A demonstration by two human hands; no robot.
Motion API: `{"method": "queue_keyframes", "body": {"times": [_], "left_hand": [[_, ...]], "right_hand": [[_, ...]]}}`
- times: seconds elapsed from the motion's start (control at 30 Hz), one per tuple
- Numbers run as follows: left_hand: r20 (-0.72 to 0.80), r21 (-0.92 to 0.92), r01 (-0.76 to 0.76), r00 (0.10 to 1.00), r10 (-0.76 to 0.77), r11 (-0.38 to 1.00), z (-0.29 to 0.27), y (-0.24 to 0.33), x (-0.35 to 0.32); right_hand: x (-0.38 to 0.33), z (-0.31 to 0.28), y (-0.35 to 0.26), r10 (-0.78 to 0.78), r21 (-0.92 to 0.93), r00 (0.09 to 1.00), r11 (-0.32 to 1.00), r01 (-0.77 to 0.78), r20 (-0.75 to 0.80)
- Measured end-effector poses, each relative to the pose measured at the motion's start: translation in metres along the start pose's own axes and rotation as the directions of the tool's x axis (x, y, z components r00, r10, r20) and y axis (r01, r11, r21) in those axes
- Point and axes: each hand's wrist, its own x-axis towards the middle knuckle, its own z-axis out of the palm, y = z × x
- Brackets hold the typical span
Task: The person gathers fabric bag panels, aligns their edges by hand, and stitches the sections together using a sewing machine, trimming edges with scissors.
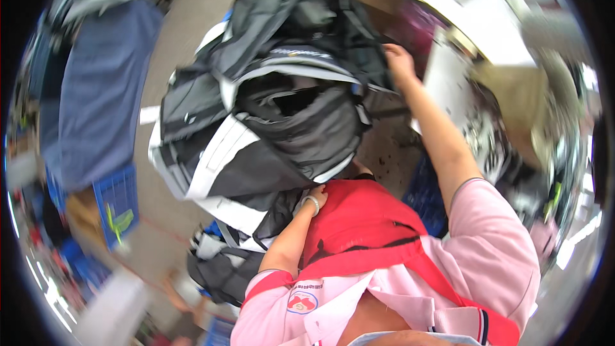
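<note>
In front of me is a large bag [301, 144] of black, grey and white fabric, its wide mouth gaping toward me with folds of dark lining inside. My left hand [318, 197], a pale bracelet at its wrist, is closed at the bag's near edge against my red apron; its fingertips are partly hidden. My right hand [400, 66] reaches far forward on the right, its bent fingers closed on the black outer fabric of the bag. More grey and black bag pieces [224, 266] lie below, left of my left arm.
A dark blue cloth [106, 90] drapes over a stack at left, with a blue plastic crate [116, 202] below it. A white tabletop [467, 3] stands at the far right. Beneath it are a purple bundle [419, 25] and cluttered materials. Another person's arm [176, 295] shows blurred at lower left.
</note>
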Motion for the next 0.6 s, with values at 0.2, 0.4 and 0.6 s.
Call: {"method": "queue_keyframes", "body": {"times": [0.2, 0.4, 0.6], "left_hand": [[-0.03, -0.028, -0.138, 0.99, 0.137, 0.99, -0.044, 0.005, -0.069], [0.077, 0.02, -0.162, 0.984, 0.16, 0.987, -0.087, 0.056, -0.108], [0.233, 0.274, -0.452, 0.888, 0.397, 0.849, -0.067, 0.143, -0.082]], "right_hand": [[-0.237, -0.037, 0.001, -0.165, -0.451, 0.928, 0.837, 0.311, 0.334], [-0.404, -0.165, 0.115, 0.443, -0.586, 0.643, 0.81, 0.012, 0.625], [-0.439, -0.279, 0.118, 0.508, -0.195, 0.838, 0.818, -0.542, -0.199]]}}
